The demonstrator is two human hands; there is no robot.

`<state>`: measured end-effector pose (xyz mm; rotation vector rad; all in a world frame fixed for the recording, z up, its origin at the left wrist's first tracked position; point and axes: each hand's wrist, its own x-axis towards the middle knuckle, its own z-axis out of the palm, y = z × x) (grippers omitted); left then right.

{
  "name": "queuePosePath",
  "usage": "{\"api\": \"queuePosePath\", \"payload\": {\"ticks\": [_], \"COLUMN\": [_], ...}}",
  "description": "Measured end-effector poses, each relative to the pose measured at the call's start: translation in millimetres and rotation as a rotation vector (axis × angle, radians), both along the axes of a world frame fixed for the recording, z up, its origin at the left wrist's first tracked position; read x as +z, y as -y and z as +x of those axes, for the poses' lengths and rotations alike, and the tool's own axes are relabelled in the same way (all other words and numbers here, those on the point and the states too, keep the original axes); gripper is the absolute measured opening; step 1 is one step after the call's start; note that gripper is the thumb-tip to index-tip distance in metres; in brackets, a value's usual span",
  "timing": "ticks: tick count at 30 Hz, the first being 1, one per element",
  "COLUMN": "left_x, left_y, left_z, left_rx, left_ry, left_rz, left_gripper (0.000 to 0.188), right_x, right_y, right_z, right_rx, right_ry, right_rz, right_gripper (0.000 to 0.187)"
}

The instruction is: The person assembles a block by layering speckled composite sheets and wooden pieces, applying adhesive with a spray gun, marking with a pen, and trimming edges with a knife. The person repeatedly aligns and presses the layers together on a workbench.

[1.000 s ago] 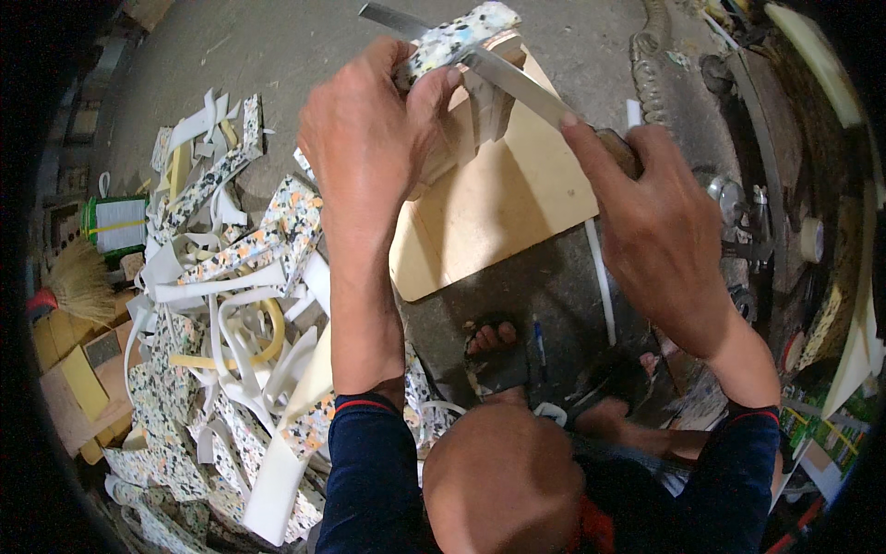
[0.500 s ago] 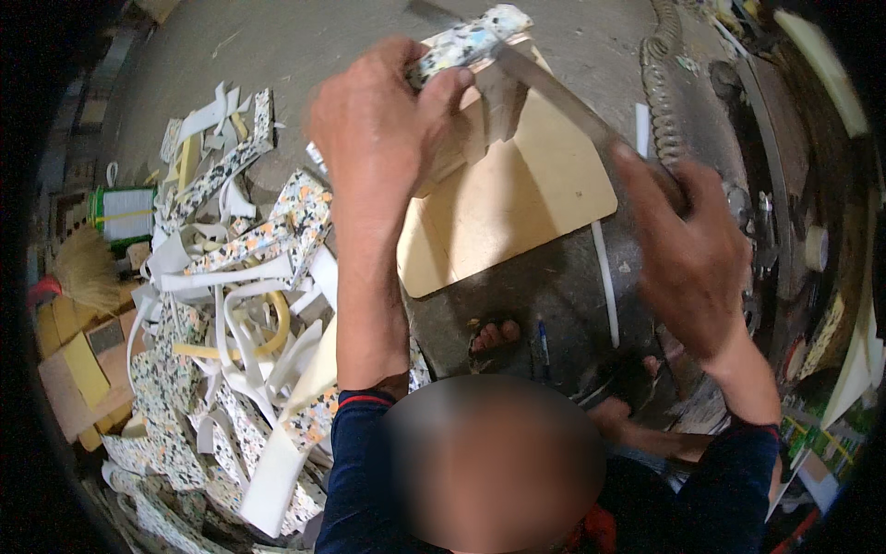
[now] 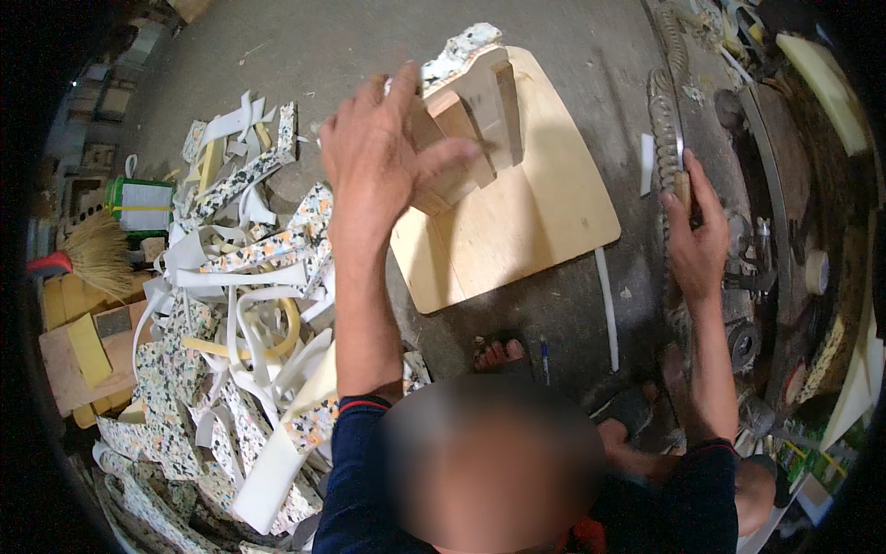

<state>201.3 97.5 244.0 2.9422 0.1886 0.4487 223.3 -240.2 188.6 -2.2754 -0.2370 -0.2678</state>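
Observation:
My right hand (image 3: 699, 235) is closed round the wooden handle of a long knife (image 3: 683, 189), off to the right with its blade pointing away from me. My left hand (image 3: 374, 171) is open, thumb and fingers apart, over the left side of a wooden block frame (image 3: 498, 120) on a pale plywood board (image 3: 526, 222) with rounded corners. A speckled foam piece (image 3: 466, 48) lies along the frame's far edge, just past my left fingertips. Whether the left palm touches the wood is hidden.
Speckled and white foam offcuts (image 3: 189, 346) are heaped on the left, by a straw brush (image 3: 97, 254) and a green tin (image 3: 140, 205). A coiled hose (image 3: 662, 120) runs beside the knife. A white strip (image 3: 607, 309) and a blue pen (image 3: 544, 360) lie near my foot.
The knife has moved from the foam to the far right and turned to point away. My left hand has loosened from the foam, its fingers spreading. The board sits slightly lower in view.

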Motion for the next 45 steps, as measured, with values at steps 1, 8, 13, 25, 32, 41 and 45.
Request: {"api": "queuePosePath", "payload": {"ticks": [1,8,13,25,32,41,45], "left_x": [4,14,-13,-242,-189,-61,-52], "left_y": [-2,-23,-69,-28,-9,-64,-63], "left_z": [0,15,-43,-84,-69,2,13], "left_rx": [0.029,0.115,0.290,0.405,0.318,0.016,-0.056], "left_ry": [-0.027,-0.243,0.063,0.408,-0.367,0.354,0.156], "left_rz": [-0.047,-0.149,-0.809,-1.866,-1.599,-1.019,-1.144], "left_gripper": [0.102,0.063,0.055,0.042,0.021,0.063,0.059], "right_x": [-10,-102,-128,-25,17,6,7], "right_y": [0,-27,-70,-111,-141,-119,-110], "right_z": [1,-1,-6,56,108,139,129], "right_rx": [-0.040,-0.085,-0.051,0.215,0.617,0.436,0.290], "right_ry": [-0.121,-0.794,-0.877,-0.391,-0.150,-0.309,-0.141], "right_rz": [0.097,0.886,1.167,1.182,0.636,0.554,0.349], "right_gripper": [0.053,0.031,0.042,0.062,0.082,0.089,0.080]}}
